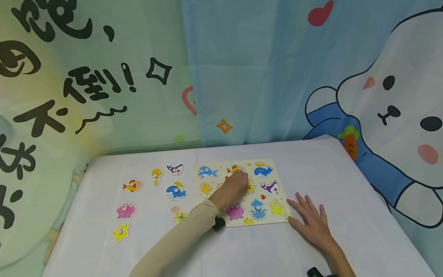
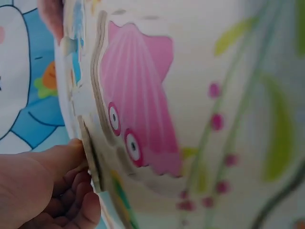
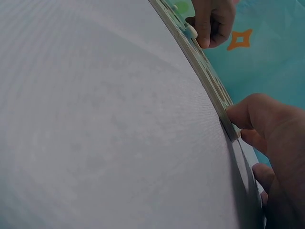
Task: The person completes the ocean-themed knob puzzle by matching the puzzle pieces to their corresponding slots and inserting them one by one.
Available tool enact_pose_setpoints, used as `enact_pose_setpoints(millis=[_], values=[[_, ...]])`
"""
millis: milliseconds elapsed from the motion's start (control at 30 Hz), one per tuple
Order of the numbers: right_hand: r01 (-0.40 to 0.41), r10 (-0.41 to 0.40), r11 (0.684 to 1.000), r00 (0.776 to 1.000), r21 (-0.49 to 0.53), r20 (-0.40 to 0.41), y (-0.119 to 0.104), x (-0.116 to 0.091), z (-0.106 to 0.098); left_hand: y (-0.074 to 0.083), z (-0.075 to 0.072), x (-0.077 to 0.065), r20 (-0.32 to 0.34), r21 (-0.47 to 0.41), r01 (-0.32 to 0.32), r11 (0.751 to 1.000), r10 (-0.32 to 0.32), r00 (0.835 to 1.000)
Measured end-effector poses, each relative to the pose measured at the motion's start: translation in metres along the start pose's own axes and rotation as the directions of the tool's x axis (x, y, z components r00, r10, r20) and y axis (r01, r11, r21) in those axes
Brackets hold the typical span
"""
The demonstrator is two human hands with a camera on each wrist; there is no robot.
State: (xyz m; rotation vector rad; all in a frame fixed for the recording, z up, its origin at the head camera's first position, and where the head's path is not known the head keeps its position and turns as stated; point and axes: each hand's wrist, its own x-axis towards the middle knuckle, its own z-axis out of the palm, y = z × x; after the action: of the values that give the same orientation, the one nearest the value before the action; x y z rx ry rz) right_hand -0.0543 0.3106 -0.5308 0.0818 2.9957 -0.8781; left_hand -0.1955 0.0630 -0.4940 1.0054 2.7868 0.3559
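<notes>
A pale puzzle board (image 1: pixel 242 223) with sea-animal pictures lies on the white table. My left hand (image 1: pixel 235 186) is over its middle, covering part of it. In the left wrist view, the curled fingers and thumb of the left hand (image 2: pixel 52 186) pinch a thin wooden puzzle piece (image 2: pixel 90 155) tilted near the pink shell picture (image 2: pixel 138 86); its printed face is hidden. My right hand (image 1: pixel 309 221) rests at the board's lower right corner with fingers spread. In the right wrist view, the right thumb (image 3: pixel 248 112) touches the board's edge (image 3: pixel 205 78). A squid piece (image 1: pixel 257 211) with a knob sits in the board.
Loose knobbed pieces lie left of the board: a red fish (image 1: pixel 133 186), a seahorse (image 1: pixel 157 177), a purple-and-white shark (image 1: pixel 175 169), a blue whale (image 1: pixel 175 191), a pink shell (image 1: pixel 126 211) and a yellow starfish (image 1: pixel 121 232). The left sleeve (image 1: pixel 183 240) overlaps a mermaid piece (image 1: pixel 178 214).
</notes>
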Motion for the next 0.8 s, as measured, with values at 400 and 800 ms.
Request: enact_pose_setpoints(millis=[400,800], values=[[0.024,-0.024,1.000,1.000,0.000,0.001,-0.002,0.002,-0.005,0.002,-0.003,0.006,0.006,-0.054,-0.004,0.999,0.005,1.000],[0.017,-0.017,1.000,1.000,0.011,-0.009,-0.002,0.001,-0.001,0.013,0.002,0.008,0.067,0.049,0.096,0.994,-0.099,0.993]])
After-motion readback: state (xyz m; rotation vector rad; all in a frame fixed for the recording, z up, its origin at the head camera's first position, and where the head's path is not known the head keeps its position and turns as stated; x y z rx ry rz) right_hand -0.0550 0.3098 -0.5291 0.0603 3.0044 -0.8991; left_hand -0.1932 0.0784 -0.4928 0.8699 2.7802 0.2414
